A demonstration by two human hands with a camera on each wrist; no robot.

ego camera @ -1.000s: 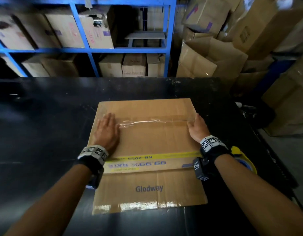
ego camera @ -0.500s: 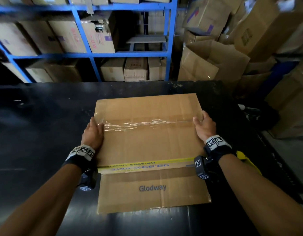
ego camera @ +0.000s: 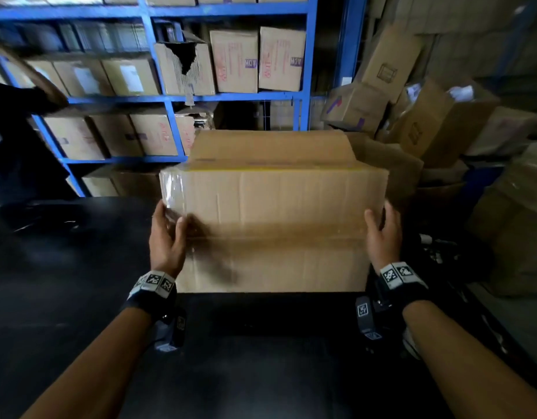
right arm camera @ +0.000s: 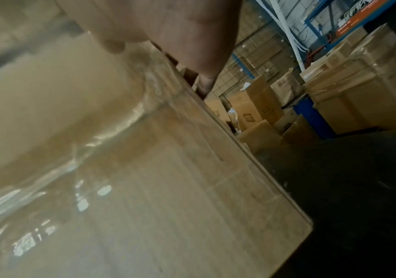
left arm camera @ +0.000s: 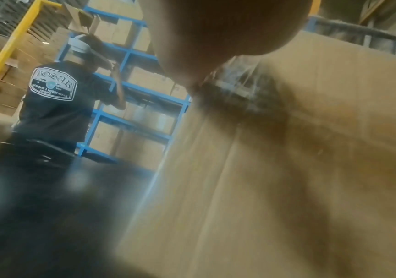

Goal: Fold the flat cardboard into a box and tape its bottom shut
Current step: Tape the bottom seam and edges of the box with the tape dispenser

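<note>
One box (ego camera: pixel 273 225) sits in the middle of the frame on one black worktop (ego camera: pixel 64 267), and two hands (ego camera: pixel 166 237) are on it, one at each side edge. Each wrist wears one marker band (ego camera: pixel 154 282), so two bands. One strip of clear tape (right arm camera: pixel 56 169) crosses the box's near face. Behind, one blue shelving rack (ego camera: pixel 167 98) fills the upper left, with at least three tiers showing; the cartons on it are too many and too blurred to count exactly. One other person (left arm camera: pixel 54 105) stands at upper left in the left-wrist view. One pile of loose cartons (ego camera: pixel 412 116) fills the upper right.
</note>
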